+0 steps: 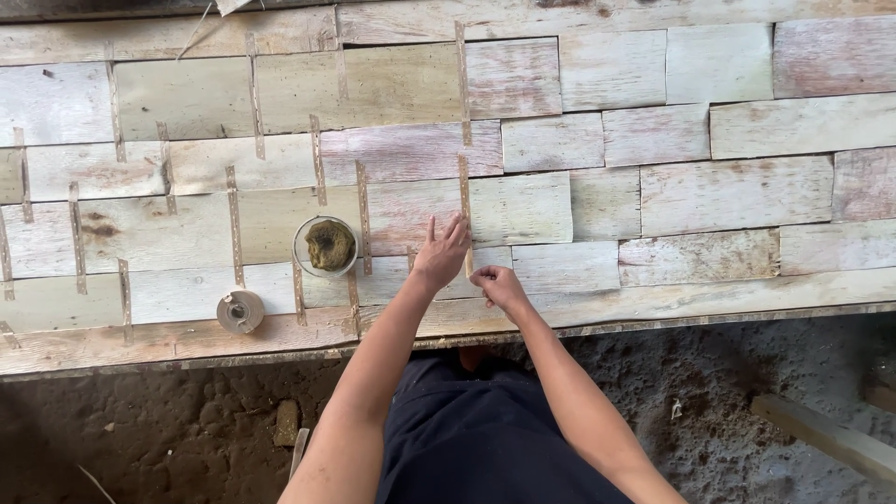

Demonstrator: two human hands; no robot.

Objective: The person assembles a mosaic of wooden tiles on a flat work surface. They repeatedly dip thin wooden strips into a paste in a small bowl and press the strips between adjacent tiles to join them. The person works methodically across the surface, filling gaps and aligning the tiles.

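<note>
Pale veneer sheets (728,191) lie edge to edge across a wooden work surface, with thin brown tape strips over several seams. My left hand (441,250) lies flat with fingers spread, pressing a vertical tape strip (464,201) onto a seam. My right hand (497,285) pinches the lower end of that same strip near the front of the sheets. A small round bowl (326,245) holding a brownish wet sponge sits just left of my left hand. A roll of tape (241,311) lies further left near the front edge.
The board's front edge (653,325) runs across the view, with rough dark ground below it. A loose wooden plank (821,437) lies on the ground at lower right. A small wood piece (287,422) sits on the ground at lower left.
</note>
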